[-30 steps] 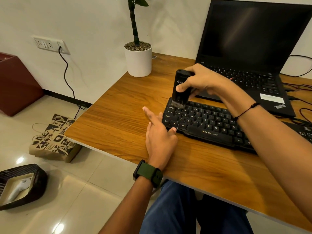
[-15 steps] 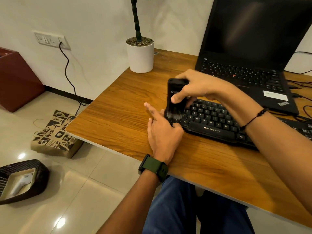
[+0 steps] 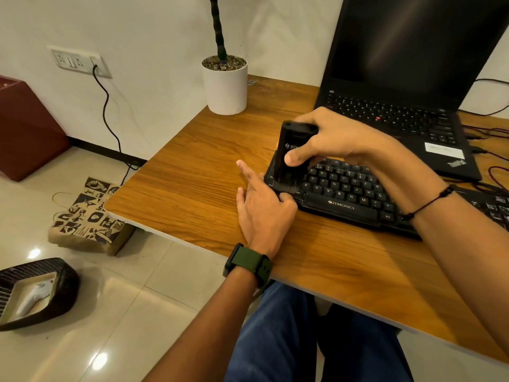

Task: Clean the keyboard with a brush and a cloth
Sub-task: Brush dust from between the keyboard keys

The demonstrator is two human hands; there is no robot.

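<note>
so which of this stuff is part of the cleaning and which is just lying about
In use: brush, held by the right hand; keyboard, steadied by the left hand.

Lying about: laptop, plant pot, bag, cables. No cloth shows.

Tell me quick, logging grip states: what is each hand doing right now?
Left hand: open, fingers straight, steadying the keyboard at its left end.
Right hand: holding the black brush, bristles on the keys.

White wall (image 3: 154, 28), glossy tiled floor (image 3: 132, 307), wooden desk (image 3: 192, 186).
</note>
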